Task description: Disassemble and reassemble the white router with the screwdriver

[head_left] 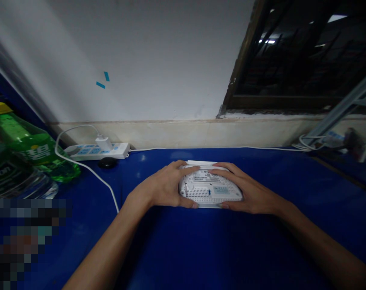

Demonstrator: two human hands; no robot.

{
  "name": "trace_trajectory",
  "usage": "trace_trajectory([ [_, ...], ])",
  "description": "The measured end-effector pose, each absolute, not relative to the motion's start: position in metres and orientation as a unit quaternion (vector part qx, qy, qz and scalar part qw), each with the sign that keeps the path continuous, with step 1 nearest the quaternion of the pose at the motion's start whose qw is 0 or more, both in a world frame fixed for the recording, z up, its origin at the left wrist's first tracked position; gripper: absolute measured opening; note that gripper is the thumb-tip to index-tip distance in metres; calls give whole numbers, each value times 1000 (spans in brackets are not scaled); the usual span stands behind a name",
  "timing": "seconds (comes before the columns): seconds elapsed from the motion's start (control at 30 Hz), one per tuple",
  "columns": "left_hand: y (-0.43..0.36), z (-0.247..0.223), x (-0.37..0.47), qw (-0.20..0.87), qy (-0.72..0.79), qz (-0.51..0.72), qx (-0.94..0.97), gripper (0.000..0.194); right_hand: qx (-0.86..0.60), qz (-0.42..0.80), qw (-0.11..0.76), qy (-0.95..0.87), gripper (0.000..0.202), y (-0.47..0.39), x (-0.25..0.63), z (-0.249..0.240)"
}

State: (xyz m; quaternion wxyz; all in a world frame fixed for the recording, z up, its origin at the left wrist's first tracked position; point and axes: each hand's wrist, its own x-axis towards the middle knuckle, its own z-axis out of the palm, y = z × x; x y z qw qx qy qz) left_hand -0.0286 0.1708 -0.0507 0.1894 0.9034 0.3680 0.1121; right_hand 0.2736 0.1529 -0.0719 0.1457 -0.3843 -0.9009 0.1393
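Note:
A white device [211,188] with a perforated face, printed labels and a small blue mark lies between my hands at the middle of the blue table [195,249]. My left hand [167,185] grips its left side, the thumb on the near edge and the fingers over the top and far edge. On the right side my right hand [249,191] holds it the same way, thumb at the near edge. Whatever is under the device is hidden.
At the left stand a green bottle [34,145] and a dark-labelled bottle [13,173]. Behind them are a white power strip [119,150] with a plugged-in cable and a black round object [107,162]. A metal frame [342,106] and cables are at the right.

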Motion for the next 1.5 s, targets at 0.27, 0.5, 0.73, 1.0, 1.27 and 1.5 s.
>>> trace_trajectory([
  [0.27,170,-47,-27,208,353,135,902,103,-385,146,173,-895,86,155,275,-78],
  [0.5,171,-48,-28,209,351,147,901,104,-376,133,195,-896,85,155,275,-77],
  [0.73,170,-49,-28,218,346,164,898,100,-379,132,197,-894,86,156,276,-78],
  [1.0,170,-49,-27,215,344,162,899,101,-395,153,176,-888,89,157,277,-79],
  [1.27,170,-50,-28,214,349,157,899,101,-407,180,179,-878,91,155,275,-75],
  [1.5,171,-50,-29,216,365,142,894,105,-404,161,174,-884,92,154,278,-77],
])
